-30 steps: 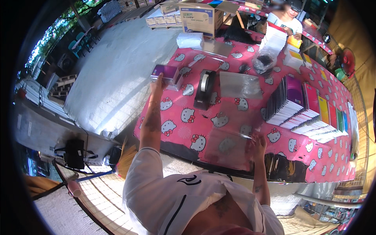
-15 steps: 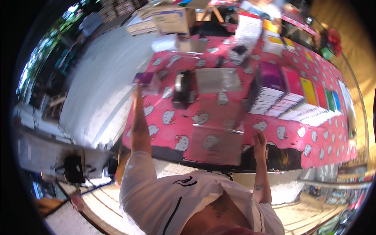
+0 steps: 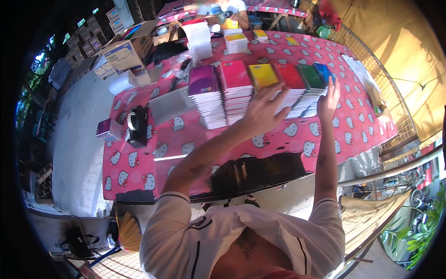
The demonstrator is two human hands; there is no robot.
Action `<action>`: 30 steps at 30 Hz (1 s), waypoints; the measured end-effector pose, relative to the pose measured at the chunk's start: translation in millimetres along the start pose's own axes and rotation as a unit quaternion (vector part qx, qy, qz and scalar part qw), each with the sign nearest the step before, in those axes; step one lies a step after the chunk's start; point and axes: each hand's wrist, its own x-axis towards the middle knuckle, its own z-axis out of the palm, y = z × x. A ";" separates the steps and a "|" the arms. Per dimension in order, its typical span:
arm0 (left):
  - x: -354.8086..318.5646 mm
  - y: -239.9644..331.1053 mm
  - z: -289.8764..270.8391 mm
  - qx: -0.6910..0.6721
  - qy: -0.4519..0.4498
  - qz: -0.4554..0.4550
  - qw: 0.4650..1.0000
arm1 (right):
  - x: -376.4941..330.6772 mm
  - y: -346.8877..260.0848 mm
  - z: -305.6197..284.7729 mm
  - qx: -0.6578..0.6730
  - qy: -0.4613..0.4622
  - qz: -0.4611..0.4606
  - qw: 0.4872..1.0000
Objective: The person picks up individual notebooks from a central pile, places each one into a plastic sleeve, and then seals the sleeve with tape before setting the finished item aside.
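Stacks of spiral notebooks stand in a row on the pink table: purple (image 3: pixel 202 80), pink (image 3: pixel 236 74), yellow (image 3: pixel 263 73), red (image 3: pixel 290 76), green (image 3: pixel 310 76) and blue (image 3: pixel 322 70). My left hand (image 3: pixel 265 107) reaches across in front of the yellow and red stacks, fingers spread, holding nothing; whether it touches them I cannot tell. At the row's right end, my right hand (image 3: pixel 329 100) has its fingers stretched up against the blue stack. A smaller purple-topped notebook stack (image 3: pixel 110 130) sits at the table's left edge, beside a black tape dispenser (image 3: pixel 137 126).
Clear plastic sleeves (image 3: pixel 172 103) lie left of the row. Taller notebook stacks (image 3: pixel 197 37) stand farther back, near a cardboard box (image 3: pixel 124 55). Across the table a person (image 3: pixel 227 11) handles things. A broom (image 3: pixel 128 232) is at lower left.
My view has swung right. My left hand has left the small purple stack and crossed to the notebook row; my right hand has risen from the table's near edge to the blue stack.
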 end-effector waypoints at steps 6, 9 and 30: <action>78.2 3.1 152.9 0.143 -0.067 0.002 0.987 | 25.1 98.3 -2.0 -0.067 -0.126 -0.031 0.989; 94.5 0.7 190.9 0.103 -0.051 -0.023 0.993 | 13.2 102.1 -48.1 0.109 -0.017 0.055 0.992; -41.3 65.5 88.9 0.101 -0.331 -0.169 0.923 | -186.9 21.6 31.1 0.479 -0.512 0.134 0.700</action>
